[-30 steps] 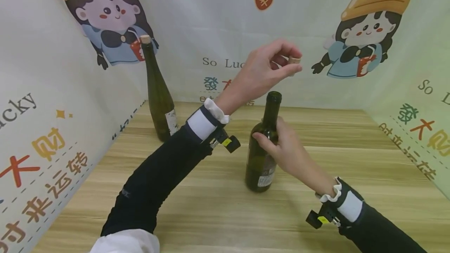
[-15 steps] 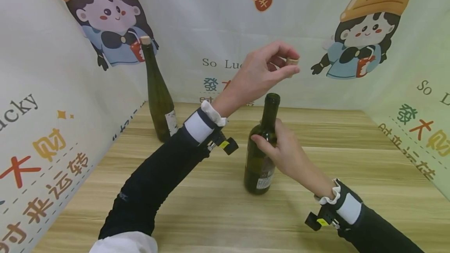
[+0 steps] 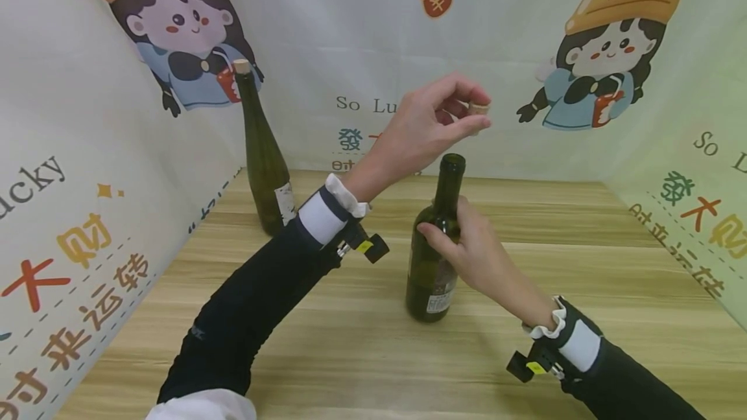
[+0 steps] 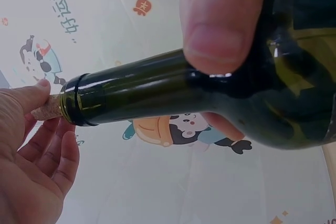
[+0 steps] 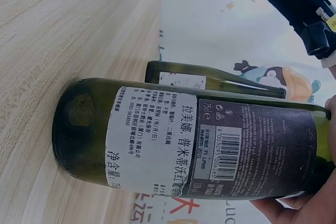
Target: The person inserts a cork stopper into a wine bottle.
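My left hand (image 3: pixel 417 125) pinches a cork (image 3: pixel 478 109) between thumb and fingers, above and a little right of the wine bottle's mouth in the head view. There a gap shows between cork and bottle; in the left wrist view the cork (image 4: pixel 48 108) lines up with the mouth, and contact is hard to tell. The dark green wine bottle (image 3: pixel 425 274) stands upright on the table. Around its shoulder curls my right hand (image 3: pixel 481 248), thumb in front. The right wrist view shows the bottle's white and dark labels (image 5: pixel 149 140).
A taller green bottle (image 3: pixel 262 148) with a cork in its top stands at the back left, partly behind my left sleeve. The wooden table (image 3: pixel 350 355) is enclosed by a printed cloth backdrop (image 3: pixel 327 24) behind and at both sides.
My left hand has moved slightly left and down with the cork, nearer to the bottle's mouth. The gripped bottle shifted only a little toward me; the right hand keeps its hold.
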Tool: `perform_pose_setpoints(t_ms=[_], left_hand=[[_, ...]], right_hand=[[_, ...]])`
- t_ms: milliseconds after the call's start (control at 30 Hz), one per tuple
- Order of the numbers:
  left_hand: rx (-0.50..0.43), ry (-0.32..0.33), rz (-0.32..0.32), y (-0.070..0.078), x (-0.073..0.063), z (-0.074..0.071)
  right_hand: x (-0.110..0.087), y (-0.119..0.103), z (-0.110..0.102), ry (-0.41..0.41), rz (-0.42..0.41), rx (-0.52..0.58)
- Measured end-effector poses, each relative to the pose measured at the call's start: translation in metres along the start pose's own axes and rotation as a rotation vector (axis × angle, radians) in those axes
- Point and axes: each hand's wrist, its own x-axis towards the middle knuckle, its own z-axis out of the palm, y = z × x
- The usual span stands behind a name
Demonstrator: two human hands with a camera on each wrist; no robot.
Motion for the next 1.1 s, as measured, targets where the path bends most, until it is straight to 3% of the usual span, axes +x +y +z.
perform_pose_setpoints(t_ms=[667, 1100], left_hand=[[-0.010, 0.045, 0.011, -0.020, -0.025, -0.004], [-0.016, 0.060, 0.058, -0.013, -0.033, 0.000]], right_hand=[[-0.001, 0.005, 0.002, 0.013, -0.022, -0.002], [0.000, 0.001, 0.002, 0.009, -0.027, 0.019]])
